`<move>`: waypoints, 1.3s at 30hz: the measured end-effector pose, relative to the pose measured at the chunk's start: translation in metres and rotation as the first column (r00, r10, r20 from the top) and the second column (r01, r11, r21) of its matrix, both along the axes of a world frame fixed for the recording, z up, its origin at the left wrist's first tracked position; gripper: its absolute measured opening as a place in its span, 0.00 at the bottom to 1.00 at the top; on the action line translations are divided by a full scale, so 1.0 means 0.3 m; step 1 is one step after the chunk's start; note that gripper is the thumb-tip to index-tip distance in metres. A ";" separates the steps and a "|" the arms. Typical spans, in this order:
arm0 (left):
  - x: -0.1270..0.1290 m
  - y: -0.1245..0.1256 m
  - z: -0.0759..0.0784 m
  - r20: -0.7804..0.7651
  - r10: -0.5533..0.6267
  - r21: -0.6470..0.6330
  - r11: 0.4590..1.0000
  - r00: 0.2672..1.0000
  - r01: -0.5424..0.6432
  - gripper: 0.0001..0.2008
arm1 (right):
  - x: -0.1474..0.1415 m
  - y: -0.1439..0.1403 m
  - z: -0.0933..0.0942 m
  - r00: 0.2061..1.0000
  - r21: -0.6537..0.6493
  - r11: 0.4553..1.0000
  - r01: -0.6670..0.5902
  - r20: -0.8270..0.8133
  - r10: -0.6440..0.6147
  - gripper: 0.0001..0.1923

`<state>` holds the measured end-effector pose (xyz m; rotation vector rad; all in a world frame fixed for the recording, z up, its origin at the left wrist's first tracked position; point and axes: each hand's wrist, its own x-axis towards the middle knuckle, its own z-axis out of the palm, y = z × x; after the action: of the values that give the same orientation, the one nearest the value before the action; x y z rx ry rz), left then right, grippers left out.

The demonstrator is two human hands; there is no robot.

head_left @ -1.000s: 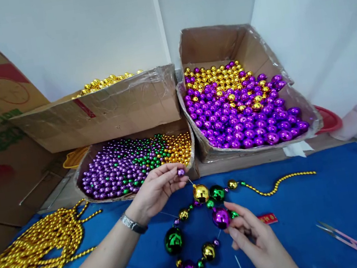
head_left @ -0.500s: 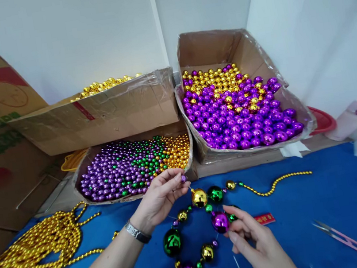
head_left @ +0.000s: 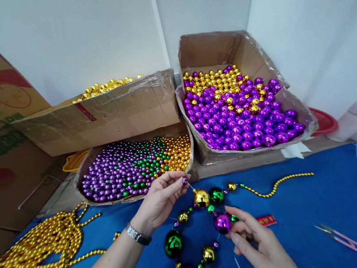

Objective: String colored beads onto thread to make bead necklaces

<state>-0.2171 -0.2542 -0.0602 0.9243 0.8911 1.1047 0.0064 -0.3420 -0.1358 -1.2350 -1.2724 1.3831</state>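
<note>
A strand of purple, green and gold beads (head_left: 172,243) of mixed sizes curves in a loop over the blue cloth. My left hand (head_left: 161,199) pinches a small purple bead (head_left: 184,181) above the strand, and a thin string runs from it to a large gold bead (head_left: 201,198). My right hand (head_left: 254,239) has its thumb and fingers around a large purple bead (head_left: 221,223) on the strand. Beside those fingers a green bead (head_left: 234,217) is partly hidden. From the strand's far end a gold bead chain (head_left: 280,186) stretches right.
Open cardboard boxes hold small mixed beads (head_left: 130,168) and larger purple and gold beads (head_left: 240,120). Gold bead chains (head_left: 42,253) lie heaped at left. Pink-handled thread snips (head_left: 349,243) and a red label (head_left: 267,220) lie at right on the blue cloth (head_left: 304,209).
The small purple bead in my left hand shows a little more, with the string above the gold bead clearer. Both hands keep their grip; the whole view has shifted slightly.
</note>
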 end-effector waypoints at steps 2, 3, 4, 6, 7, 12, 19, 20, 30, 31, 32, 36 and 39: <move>0.001 -0.003 0.006 -0.020 0.009 -0.001 1.000 1.000 -0.009 0.08 | 0.001 0.000 -0.002 1.000 0.010 1.000 -0.001 0.006 0.001 0.27; 0.001 -0.004 0.009 -0.030 0.016 -0.004 1.000 0.999 -0.016 0.09 | 0.003 0.000 -0.004 1.000 0.013 1.000 -0.006 0.011 0.005 0.27; 0.001 -0.006 0.010 -0.042 0.024 -0.007 1.000 0.999 -0.024 0.09 | 0.004 0.000 -0.005 1.000 0.013 1.000 -0.012 0.015 0.012 0.27; -0.001 -0.007 0.010 -0.080 0.038 -0.002 0.999 0.996 -0.038 0.10 | 0.009 -0.001 -0.009 0.999 0.011 0.999 -0.032 0.019 0.032 0.26; -0.002 -0.007 0.009 -0.105 0.043 0.006 0.999 0.994 -0.042 0.11 | 0.012 -0.001 -0.011 0.999 0.009 0.999 -0.045 0.021 0.045 0.26; -0.011 -0.004 0.008 -0.250 0.042 0.082 0.996 0.967 -0.022 0.11 | 0.029 0.001 -0.012 0.989 0.022 0.994 -0.111 0.100 0.108 0.24; 0.008 -0.041 0.040 -0.472 -0.101 0.138 0.973 0.876 0.186 0.10 | 0.074 -0.023 -0.019 0.960 0.131 0.983 -0.133 0.263 0.095 0.21; 0.016 -0.052 0.036 -0.472 -0.146 0.108 0.969 0.870 0.222 0.10 | 0.084 -0.033 -0.030 0.951 0.148 0.980 -0.129 0.297 0.081 0.21; 0.139 -0.134 -0.087 -0.343 -0.243 0.081 0.955 0.907 0.286 0.07 | 0.128 -0.096 -0.190 0.822 0.301 0.937 -0.177 0.569 -0.027 0.22; 0.149 -0.140 -0.096 -0.331 -0.246 0.088 0.953 0.911 0.289 0.07 | 0.127 -0.094 -0.209 0.802 0.320 0.929 -0.185 0.595 -0.045 0.23; 0.158 -0.145 -0.105 -0.327 -0.248 0.097 0.951 0.912 0.294 0.07 | 0.127 -0.092 -0.226 0.780 0.331 0.923 -0.195 0.623 -0.059 0.24; 0.182 -0.164 -0.138 -0.406 -0.203 0.181 0.938 0.891 0.296 0.05 | 0.127 -0.089 -0.262 0.698 0.318 0.916 -0.243 0.714 -0.063 0.28; 0.194 -0.170 -0.153 -0.475 -0.161 0.246 0.919 0.865 0.307 0.05 | 0.136 -0.092 -0.250 0.665 0.273 0.918 -0.288 0.747 -0.013 0.31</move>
<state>-0.1589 -0.3053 -0.1061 1.5595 0.9512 0.8406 0.0473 -0.3697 -0.2109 -1.4998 -2.1219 0.6429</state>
